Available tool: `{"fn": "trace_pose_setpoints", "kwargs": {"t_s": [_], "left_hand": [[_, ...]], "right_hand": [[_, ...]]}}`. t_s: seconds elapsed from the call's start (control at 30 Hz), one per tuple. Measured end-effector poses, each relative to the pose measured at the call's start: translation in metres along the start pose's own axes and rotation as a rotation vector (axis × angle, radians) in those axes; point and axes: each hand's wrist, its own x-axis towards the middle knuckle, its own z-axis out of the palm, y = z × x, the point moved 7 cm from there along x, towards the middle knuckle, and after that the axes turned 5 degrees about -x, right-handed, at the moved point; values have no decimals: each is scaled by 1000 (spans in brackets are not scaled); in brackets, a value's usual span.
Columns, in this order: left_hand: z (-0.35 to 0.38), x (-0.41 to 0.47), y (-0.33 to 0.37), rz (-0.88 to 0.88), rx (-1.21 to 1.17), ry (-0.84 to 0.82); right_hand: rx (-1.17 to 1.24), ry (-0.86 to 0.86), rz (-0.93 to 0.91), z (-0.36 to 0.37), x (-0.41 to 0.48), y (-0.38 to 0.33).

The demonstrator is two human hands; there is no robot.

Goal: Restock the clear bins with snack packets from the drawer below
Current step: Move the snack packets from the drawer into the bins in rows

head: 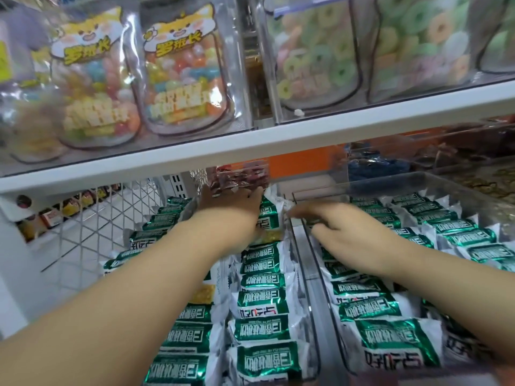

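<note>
Across the upper half, a shelf (278, 146). On it at left, two candy pouches (184, 71) side by side; on it at right, ring-candy pouches (315, 51).

Under the shelf, two bins just beside each other: left bin (302, 302) and right bin (390, 188), each filled with rows of overlapping snack packets (262, 302).

Left of the left bin, a wire basket (97, 218). Behind the left bin, a box of wrapped sweets (239, 176), with the left hand (231, 207) just below it, over the rear packets. Right hand (348, 227) over the rear of the right bin, near the wall between the bins.
</note>
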Motion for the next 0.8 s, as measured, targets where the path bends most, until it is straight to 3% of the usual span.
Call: {"fn": "trace_pose_setpoints", "kwargs": {"t_s": [0.1, 0.2, 0.33, 0.57, 0.8], "left_hand": [[0, -2, 1, -35, 2, -2], [3, 3, 0, -85, -12, -59], [-3, 12, -6, -109, -10, 5], [-9, 4, -23, -123, -484, 36], [-1, -4, -31, -141, -594, 23]], "right_hand": [[10, 53, 24, -5, 12, -7], [-13, -43, 58, 7, 30, -11], [-52, -80, 103, 17, 48, -6], [-44, -47, 82, 12, 68, -4], [-37, 66, 95, 9, 80, 1]]}}
